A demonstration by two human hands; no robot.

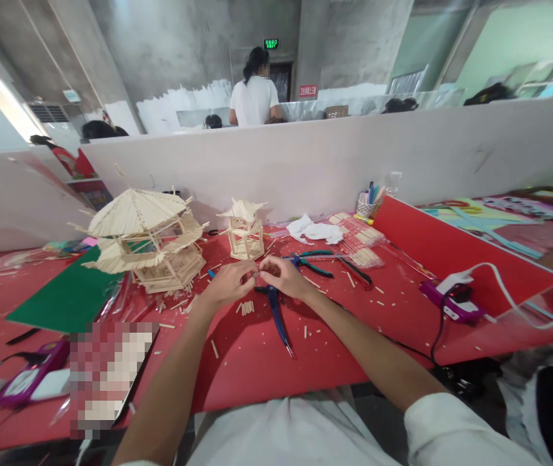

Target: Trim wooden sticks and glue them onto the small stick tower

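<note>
My left hand point(231, 282) and my right hand point(283, 277) meet at the fingertips above the red tabletop point(257, 382). Both are closed in a pinch, and whatever sits between the fingers is too small to make out. Just below them lies a tool with long blue handles point(279, 317), partly covered by my right hand. Several short wooden sticks point(246, 307) lie under my left hand. Behind the hands stands a small stick-built pavilion point(244, 233). A larger pavilion of sticks point(143, 239), with a tiered roof, is at the left.
Green-handled pliers point(317, 262) lie beyond my right hand. Bagged sticks point(361, 243), white tissue point(315, 230) and a pen cup point(367, 204) are at the back. A red board point(465, 259) and purple power strip point(453, 303) stand right; a green board point(70, 291) lies left.
</note>
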